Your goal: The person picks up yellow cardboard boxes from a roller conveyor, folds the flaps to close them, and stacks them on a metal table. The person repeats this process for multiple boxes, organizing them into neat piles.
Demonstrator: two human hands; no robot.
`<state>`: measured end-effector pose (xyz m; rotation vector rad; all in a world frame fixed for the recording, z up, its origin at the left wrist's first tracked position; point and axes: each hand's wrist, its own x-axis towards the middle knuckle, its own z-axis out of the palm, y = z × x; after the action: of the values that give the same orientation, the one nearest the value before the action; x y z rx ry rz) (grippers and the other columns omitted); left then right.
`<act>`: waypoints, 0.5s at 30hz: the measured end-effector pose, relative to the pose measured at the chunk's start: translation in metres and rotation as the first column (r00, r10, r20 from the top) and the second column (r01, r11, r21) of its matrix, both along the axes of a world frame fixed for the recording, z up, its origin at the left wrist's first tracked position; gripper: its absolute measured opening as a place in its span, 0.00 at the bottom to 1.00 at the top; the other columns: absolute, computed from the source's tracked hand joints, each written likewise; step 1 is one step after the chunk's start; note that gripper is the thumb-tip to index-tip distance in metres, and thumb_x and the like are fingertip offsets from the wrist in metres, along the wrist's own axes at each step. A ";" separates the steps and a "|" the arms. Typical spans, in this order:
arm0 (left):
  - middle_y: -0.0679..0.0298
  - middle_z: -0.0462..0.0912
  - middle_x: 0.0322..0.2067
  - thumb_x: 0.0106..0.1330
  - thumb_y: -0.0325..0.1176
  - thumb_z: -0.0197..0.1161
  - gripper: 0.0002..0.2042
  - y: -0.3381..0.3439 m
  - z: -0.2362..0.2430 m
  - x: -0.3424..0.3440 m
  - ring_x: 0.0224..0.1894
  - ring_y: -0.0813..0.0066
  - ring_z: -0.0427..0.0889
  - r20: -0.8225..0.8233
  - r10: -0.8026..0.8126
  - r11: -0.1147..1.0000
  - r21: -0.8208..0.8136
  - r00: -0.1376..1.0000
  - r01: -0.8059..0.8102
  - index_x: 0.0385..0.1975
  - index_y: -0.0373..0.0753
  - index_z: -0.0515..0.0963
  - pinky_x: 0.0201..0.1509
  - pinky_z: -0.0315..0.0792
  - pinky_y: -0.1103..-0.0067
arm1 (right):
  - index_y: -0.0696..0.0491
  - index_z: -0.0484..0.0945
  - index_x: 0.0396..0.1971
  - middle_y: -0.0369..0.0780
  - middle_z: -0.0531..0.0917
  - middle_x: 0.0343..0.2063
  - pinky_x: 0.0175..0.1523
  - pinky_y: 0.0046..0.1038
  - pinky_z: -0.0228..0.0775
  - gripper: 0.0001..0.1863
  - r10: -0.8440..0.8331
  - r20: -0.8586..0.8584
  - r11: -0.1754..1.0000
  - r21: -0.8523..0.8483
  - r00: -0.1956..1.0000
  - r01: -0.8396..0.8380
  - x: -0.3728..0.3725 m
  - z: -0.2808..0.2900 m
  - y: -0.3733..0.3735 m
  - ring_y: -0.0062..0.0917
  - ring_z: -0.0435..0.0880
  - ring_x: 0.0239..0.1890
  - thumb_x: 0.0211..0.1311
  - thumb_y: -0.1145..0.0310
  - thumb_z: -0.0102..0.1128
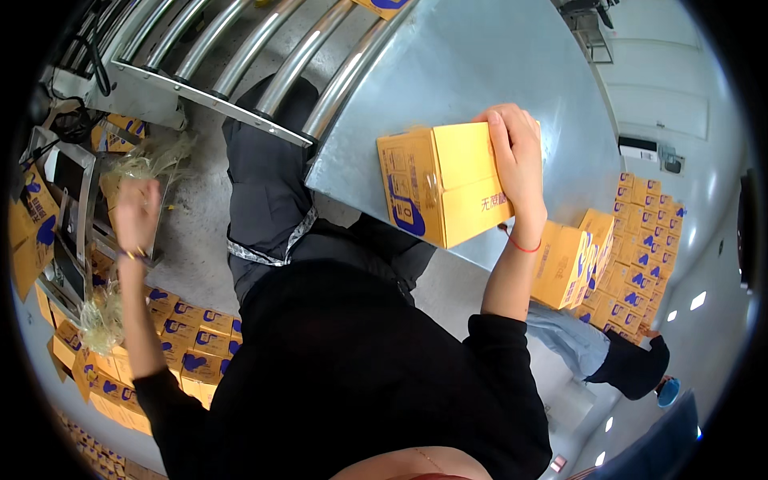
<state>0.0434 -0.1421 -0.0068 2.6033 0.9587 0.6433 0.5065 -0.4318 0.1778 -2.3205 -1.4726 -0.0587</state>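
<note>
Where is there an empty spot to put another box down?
The grey metal table is bare above the yellow box under the right hand, up to the rollers. Crowded: stacked boxes below the left hand.

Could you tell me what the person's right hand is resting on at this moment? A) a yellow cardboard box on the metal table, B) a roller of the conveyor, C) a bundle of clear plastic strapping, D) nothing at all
A: the right hand lies over the far side of the yellow cardboard box, which sits on the metal table; the left hand is raised off to the side.
</note>
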 end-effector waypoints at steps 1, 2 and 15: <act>0.55 0.79 0.29 0.65 0.27 0.63 0.04 -0.033 0.002 0.007 0.34 0.54 0.79 -0.007 -0.052 0.998 -0.047 0.999 0.052 0.29 0.34 0.78 0.40 0.73 0.66 | 0.55 0.79 0.28 0.39 0.79 0.29 0.46 0.34 0.65 0.10 0.040 -0.023 0.998 0.052 0.999 -0.039 -0.003 0.000 -0.002 0.34 0.74 0.36 0.67 0.66 0.55; 0.55 0.81 0.30 0.63 0.26 0.63 0.03 -0.058 0.007 0.017 0.34 0.55 0.80 -0.004 -0.163 0.981 -0.106 0.987 0.162 0.28 0.35 0.79 0.41 0.74 0.66 | 0.54 0.79 0.28 0.39 0.78 0.30 0.45 0.35 0.65 0.08 0.083 -0.043 0.992 0.102 0.996 -0.079 -0.008 0.000 -0.004 0.34 0.74 0.36 0.64 0.67 0.59; 0.59 0.84 0.36 0.60 0.21 0.65 0.07 -0.157 0.095 0.214 0.37 0.63 0.84 0.680 -0.206 0.645 -0.447 0.704 0.620 0.38 0.35 0.81 0.43 0.77 0.75 | 0.53 0.74 0.37 0.41 0.73 0.38 0.41 0.34 0.66 0.19 -0.054 0.244 0.995 0.098 0.968 0.031 -0.127 0.002 -0.007 0.36 0.73 0.37 0.46 0.73 0.75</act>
<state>0.2570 -0.2994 0.0880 1.7142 0.2334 0.7259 0.3792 -0.4386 0.1798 -2.3343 -1.4975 -0.4337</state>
